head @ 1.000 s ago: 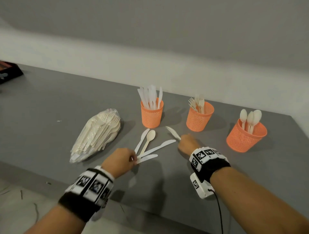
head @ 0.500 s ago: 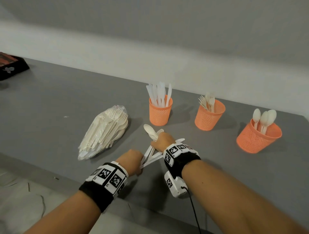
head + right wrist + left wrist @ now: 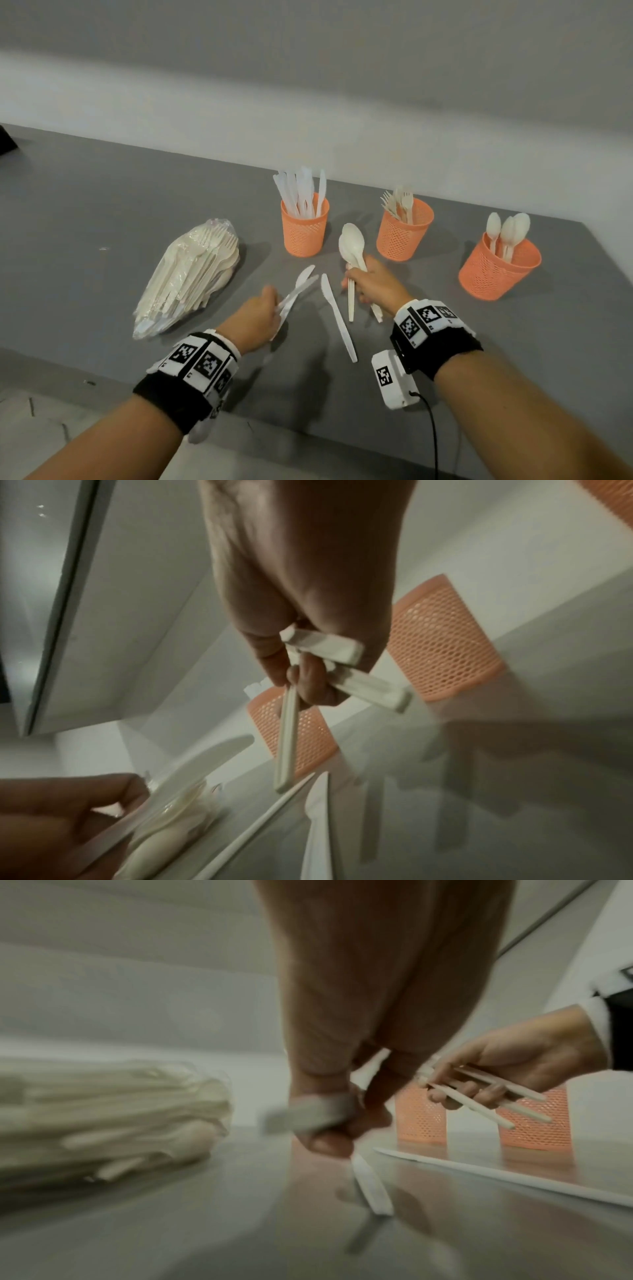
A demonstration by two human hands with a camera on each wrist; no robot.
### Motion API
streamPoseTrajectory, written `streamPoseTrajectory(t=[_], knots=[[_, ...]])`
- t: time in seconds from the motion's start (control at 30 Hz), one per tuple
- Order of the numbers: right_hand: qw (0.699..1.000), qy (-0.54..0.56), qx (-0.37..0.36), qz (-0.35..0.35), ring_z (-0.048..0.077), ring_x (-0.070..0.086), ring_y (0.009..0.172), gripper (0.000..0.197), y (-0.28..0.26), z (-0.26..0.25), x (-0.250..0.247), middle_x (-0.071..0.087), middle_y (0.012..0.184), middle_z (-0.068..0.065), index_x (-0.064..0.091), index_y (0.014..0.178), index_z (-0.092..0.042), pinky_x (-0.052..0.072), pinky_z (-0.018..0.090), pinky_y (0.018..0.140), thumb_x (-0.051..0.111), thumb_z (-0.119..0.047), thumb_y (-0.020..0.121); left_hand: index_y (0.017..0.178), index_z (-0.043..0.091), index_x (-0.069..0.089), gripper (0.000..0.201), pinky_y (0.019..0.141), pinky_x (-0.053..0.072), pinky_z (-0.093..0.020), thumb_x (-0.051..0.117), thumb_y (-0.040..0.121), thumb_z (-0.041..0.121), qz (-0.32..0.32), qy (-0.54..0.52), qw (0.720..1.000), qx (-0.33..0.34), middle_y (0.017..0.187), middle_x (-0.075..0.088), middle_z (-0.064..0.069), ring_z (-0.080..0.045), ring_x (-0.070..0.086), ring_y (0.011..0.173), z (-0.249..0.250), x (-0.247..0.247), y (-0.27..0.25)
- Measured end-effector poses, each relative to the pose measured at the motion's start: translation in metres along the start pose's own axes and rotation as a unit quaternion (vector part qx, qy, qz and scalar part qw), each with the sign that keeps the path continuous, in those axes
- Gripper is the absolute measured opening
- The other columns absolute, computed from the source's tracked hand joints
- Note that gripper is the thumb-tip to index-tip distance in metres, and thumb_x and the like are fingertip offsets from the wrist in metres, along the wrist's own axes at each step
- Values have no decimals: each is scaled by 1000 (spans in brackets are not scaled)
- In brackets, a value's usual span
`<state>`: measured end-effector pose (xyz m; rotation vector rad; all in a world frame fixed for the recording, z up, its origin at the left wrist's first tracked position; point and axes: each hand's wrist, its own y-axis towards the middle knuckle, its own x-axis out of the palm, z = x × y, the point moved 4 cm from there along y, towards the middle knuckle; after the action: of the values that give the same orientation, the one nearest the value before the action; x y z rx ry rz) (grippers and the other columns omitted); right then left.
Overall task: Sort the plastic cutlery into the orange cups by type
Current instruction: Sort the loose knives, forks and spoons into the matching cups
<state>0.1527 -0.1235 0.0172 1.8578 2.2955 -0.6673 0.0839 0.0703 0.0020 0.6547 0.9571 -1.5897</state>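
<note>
Three orange mesh cups stand in a row: the knife cup (image 3: 304,228), the fork cup (image 3: 404,231) and the spoon cup (image 3: 498,272). My right hand (image 3: 356,284) grips a bunch of cream spoons (image 3: 352,240) by their handles (image 3: 322,647), bowls up, between the knife and fork cups. My left hand (image 3: 270,305) holds two white knives (image 3: 299,286) low over the table, blades pointing towards the knife cup. One more white knife (image 3: 337,320) lies flat on the table between my hands.
A clear plastic bag of unsorted cutlery (image 3: 188,277) lies left of my left hand. The grey table (image 3: 102,205) meets a white wall behind the cups. Its front edge runs under my wrists. A dark box corner (image 3: 5,142) sits far left.
My right hand crossed to the left hand's bunch, came away with the spoons and lifted them to the right. My left hand keeps two knives; one knife now lies loose between the hands.
</note>
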Motion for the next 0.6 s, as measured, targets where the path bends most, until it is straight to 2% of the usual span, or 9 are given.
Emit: streamPoseTrajectory(t=[0.03, 0.1, 0.2, 0.27, 0.33, 0.4, 0.47, 0.5, 0.6], knots=[[1000, 18, 10, 3, 10, 41, 49, 13, 0, 2, -4, 62, 71, 1, 49, 90, -18, 32, 20, 43, 43, -7, 88, 92, 7, 38, 9, 67, 35, -30, 39, 95, 15, 54, -43, 997, -25, 87, 55, -11, -27, 51, 76, 2, -2, 9], [997, 70, 21, 4, 10, 35, 48, 11, -1, 8, -10, 61, 71, 4, 49, 90, -17, 28, 19, 39, 43, -7, 89, 100, 0, 44, 26, 76, 42, -35, 44, 94, 25, 104, -88, 985, -102, 100, 58, -17, -35, 57, 92, 2, 3, 31], [986, 162, 26, -2, 9, 35, 46, 10, -6, 16, -15, 59, 69, 8, 51, 88, -15, 26, 17, 35, 46, -8, 92, 120, -6, 48, 79, 93, 44, -40, 43, 84, 64, 57, -24, 985, -163, 121, 54, -21, -36, 54, 111, 8, 24, 55], [976, 217, 33, -2, 10, 37, 45, 6, -9, 20, -18, 57, 69, 9, 51, 90, -11, 28, 17, 34, 47, -8, 93, 127, -5, 43, 100, 94, 45, -40, 40, 73, 80, 31, 47, 986, -159, 122, 47, -18, -32, 52, 111, 19, 38, 63], [967, 252, 38, 3, 11, 39, 46, 7, -13, 24, -24, 56, 68, 10, 53, 90, -9, 30, 18, 35, 47, -7, 93, 123, -1, 44, 97, 90, 48, -38, 53, 67, 77, 28, 78, 988, -131, 119, 45, -15, -29, 54, 107, 32, 48, 67], [962, 270, 44, 9, 12, 47, 49, 10, -17, 28, -31, 57, 68, 10, 55, 89, -9, 36, 20, 42, 46, -7, 94, 123, 0, 47, 74, 90, 47, -36, 61, 77, 57, 14, 104, 991, -85, 120, 50, -16, -29, 54, 108, 47, 58, 71], [960, 274, 50, 19, 14, 56, 59, 11, -20, 32, -37, 58, 69, 9, 56, 91, -9, 42, 25, 57, 46, -8, 95, 121, -3, 53, 46, 88, 45, -33, 55, 90, 30, 2, 120, 992, -46, 119, 58, -19, -32, 56, 109, 61, 60, 73], [958, 281, 52, 21, 17, 57, 64, 11, -22, 34, -40, 58, 70, 10, 56, 92, -9, 43, 27, 63, 46, -8, 95, 117, -4, 56, 38, 86, 44, -33, 52, 91, 23, -5, 128, 991, -37, 118, 61, -19, -32, 57, 109, 66, 60, 74], [939, 340, 52, 0, 22, 62, 65, 11, -27, 38, -46, 61, 70, 12, 55, 90, -7, 52, 32, 63, 45, -5, 94, 114, -1, 59, 33, 90, 44, -33, 53, 89, 20, -38, 159, 986, -31, 118, 62, -17, -32, 57, 112, 70, 61, 76]])
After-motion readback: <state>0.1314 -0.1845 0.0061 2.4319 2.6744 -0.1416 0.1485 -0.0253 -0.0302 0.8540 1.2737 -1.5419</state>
